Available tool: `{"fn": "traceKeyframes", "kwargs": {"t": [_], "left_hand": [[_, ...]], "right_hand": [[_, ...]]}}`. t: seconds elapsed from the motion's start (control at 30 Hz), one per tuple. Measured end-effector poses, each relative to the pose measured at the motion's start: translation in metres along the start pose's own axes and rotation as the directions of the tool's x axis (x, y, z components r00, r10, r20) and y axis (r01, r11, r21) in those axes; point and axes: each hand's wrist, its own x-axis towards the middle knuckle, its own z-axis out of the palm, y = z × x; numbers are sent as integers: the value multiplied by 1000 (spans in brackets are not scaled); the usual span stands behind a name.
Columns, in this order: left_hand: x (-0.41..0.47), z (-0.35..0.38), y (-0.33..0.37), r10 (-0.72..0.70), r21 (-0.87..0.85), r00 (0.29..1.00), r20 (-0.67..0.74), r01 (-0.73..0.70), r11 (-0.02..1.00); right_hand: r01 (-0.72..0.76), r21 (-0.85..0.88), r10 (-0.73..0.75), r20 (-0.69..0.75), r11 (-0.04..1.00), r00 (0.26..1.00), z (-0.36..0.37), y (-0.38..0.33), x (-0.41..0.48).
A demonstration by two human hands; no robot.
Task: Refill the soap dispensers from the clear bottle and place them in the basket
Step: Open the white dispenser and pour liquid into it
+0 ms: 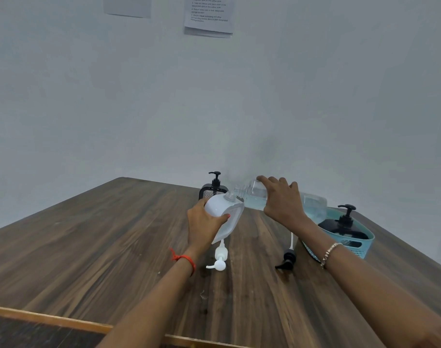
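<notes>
My left hand (204, 222) curls round the white soap dispenser (225, 212), tilting its open neck to the clear bottle (254, 194). My right hand (282, 199) wraps the bottle from above, tipped to pour. White pump (219, 259) lies off on the table (114, 234). Teal basket (362, 247) at right holds one black dispenser (340, 226).

Head view, forward and down, seemingly close over the table (94, 242)

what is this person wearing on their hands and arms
No sleeves or gloves: both forearms are bare. The left hand has a red thread band tied at the wrist and red polish on the thumbnail. The right hand has a thin, pale metallic beaded bracelet at its wrist. No rings show.
</notes>
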Motion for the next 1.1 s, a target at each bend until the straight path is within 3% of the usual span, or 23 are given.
{"fn": "traceKeyframes", "kwargs": {"t": [1.1], "left_hand": [[1,-3,-10,-50,49,999,2,50,998]], "right_hand": [[33,-13,-33,-19,999,999,0,-5,1]]}}
